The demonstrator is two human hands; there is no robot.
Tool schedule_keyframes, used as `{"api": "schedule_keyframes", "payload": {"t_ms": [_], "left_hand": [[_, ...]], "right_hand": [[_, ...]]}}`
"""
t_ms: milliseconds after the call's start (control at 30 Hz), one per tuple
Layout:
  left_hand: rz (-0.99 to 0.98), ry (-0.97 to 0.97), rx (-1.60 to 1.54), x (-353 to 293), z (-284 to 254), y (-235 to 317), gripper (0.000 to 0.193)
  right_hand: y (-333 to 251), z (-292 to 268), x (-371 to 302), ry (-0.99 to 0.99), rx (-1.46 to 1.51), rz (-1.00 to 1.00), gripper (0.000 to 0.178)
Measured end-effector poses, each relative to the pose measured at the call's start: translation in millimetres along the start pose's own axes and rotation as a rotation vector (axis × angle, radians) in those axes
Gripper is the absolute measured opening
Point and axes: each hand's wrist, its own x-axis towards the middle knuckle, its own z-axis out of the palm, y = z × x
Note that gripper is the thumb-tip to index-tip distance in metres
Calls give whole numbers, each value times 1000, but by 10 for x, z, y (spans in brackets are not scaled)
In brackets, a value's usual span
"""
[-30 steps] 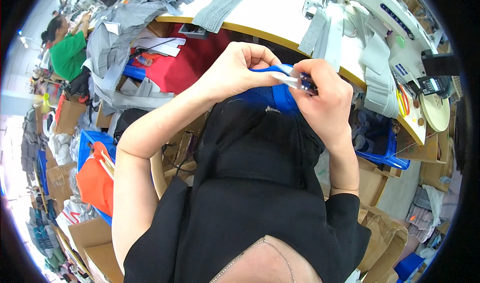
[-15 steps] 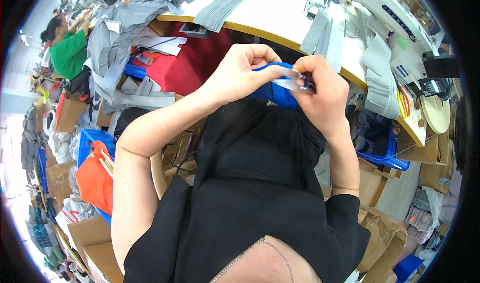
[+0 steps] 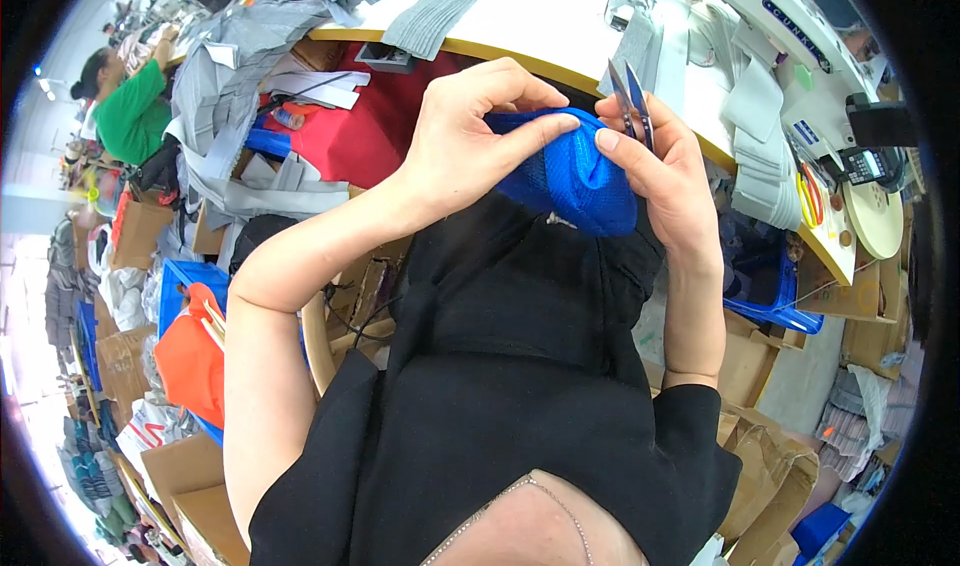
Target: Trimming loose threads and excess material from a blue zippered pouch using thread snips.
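Note:
Above my lap I hold a bright blue mesh fabric piece (image 3: 585,191), rounded and folded along its upper edge. My left hand (image 3: 462,136) is closed on its left side, thumb lying along the fold. My right hand (image 3: 672,171) pinches the opposite edge between thumb and finger. Tucked in that same hand is a pair of thread snips (image 3: 632,111), blades pointing up and slightly apart, off the fabric. A small whitish bit (image 3: 560,221) shows at the lower edge of the blue piece. Part of the fabric is hidden behind my left fingers.
Ahead stands a white table (image 3: 560,16) with grey fabric strips (image 3: 445,11) and a sewing machine (image 3: 790,36) at right. Scissors (image 3: 808,198) lie near its right corner. Blue crates (image 3: 185,281) and cardboard boxes (image 3: 190,466) crowd both sides. A person in green (image 3: 130,116) works far left.
The snips have swung from lying across the fabric edge to pointing upward in my right hand. My right hand has shifted right, and more of the blue piece now shows, turned toward me.

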Motion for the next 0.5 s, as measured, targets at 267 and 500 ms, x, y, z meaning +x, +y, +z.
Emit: {"api": "schedule_keyframes", "payload": {"t_ms": [267, 500], "left_hand": [[23, -39, 20, 10, 22, -65, 12], [162, -50, -4, -12, 21, -64, 13]], "right_hand": [[112, -25, 40, 15, -6, 22, 19], [151, 11, 43, 136, -188, -121, 22]]}}
